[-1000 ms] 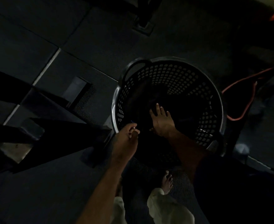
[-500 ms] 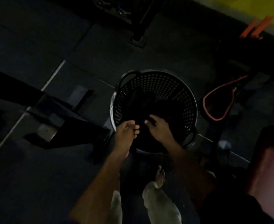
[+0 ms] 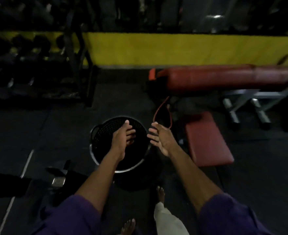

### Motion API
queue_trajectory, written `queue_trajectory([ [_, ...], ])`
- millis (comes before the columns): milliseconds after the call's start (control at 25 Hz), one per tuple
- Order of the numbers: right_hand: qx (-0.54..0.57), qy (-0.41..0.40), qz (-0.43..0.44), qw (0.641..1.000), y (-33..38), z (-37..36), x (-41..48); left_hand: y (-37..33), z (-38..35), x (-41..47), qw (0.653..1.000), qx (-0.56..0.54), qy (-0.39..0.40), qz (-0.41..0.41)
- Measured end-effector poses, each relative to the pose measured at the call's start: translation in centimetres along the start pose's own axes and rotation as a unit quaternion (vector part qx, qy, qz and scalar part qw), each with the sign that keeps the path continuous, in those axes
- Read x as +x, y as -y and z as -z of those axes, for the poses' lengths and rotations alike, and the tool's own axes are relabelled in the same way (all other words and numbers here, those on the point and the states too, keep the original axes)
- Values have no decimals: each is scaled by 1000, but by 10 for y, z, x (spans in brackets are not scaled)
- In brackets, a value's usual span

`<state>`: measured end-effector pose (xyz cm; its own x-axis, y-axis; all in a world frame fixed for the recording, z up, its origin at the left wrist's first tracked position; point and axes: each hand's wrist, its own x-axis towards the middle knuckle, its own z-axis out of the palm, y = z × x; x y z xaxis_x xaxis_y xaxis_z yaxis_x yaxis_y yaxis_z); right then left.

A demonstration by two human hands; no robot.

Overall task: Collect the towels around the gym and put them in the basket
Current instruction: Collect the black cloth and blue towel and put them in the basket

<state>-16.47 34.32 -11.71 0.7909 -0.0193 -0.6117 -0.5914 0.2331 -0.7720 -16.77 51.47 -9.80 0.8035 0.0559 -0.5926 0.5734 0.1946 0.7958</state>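
Observation:
A round black perforated basket (image 3: pixel 95 133) with a pale rim stands on the dark floor just ahead of my feet. Its inside is too dark to make out any towels. My left hand (image 3: pixel 122 135) hovers above the basket, fingers spread, holding nothing. My right hand (image 3: pixel 160 137) is raised over the basket's right edge, palm turned inward, fingers apart and empty. Both forearms reach forward out of purple sleeves.
A red padded bench (image 3: pixel 207 141) sits right of the basket, with a long red pad (image 3: pixel 224 77) and metal legs (image 3: pixel 248 107) behind. An orange cord (image 3: pixel 162 109) loops on the floor. A dumbbell rack (image 3: pixel 29 65) fills the left back. A dark equipment base (image 3: pixel 58 178) lies front left.
My head has lifted, so the basket looks smaller and the wall and bench appear. Both hands rose out of the basket and opened, fingers spread, nothing in them.

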Motion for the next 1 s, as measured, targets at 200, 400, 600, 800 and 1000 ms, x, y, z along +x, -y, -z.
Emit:
queue_trajectory([
  [200,107,-84,99,986,46,100,-98,-27,-98,-54,986,44,157,-38],
  [400,173,-172,170,955,60,216,-183,-23,-222,-107,958,92,265,-53],
  [600,197,-253,227,920,76,362,-270,-4,-382,-168,922,111,364,-69],
  [800,217,-325,268,881,81,489,-356,28,-524,-242,878,117,456,-85],
  [1000,246,-393,278,842,71,598,-407,68,-642,-290,836,147,525,-68],
])
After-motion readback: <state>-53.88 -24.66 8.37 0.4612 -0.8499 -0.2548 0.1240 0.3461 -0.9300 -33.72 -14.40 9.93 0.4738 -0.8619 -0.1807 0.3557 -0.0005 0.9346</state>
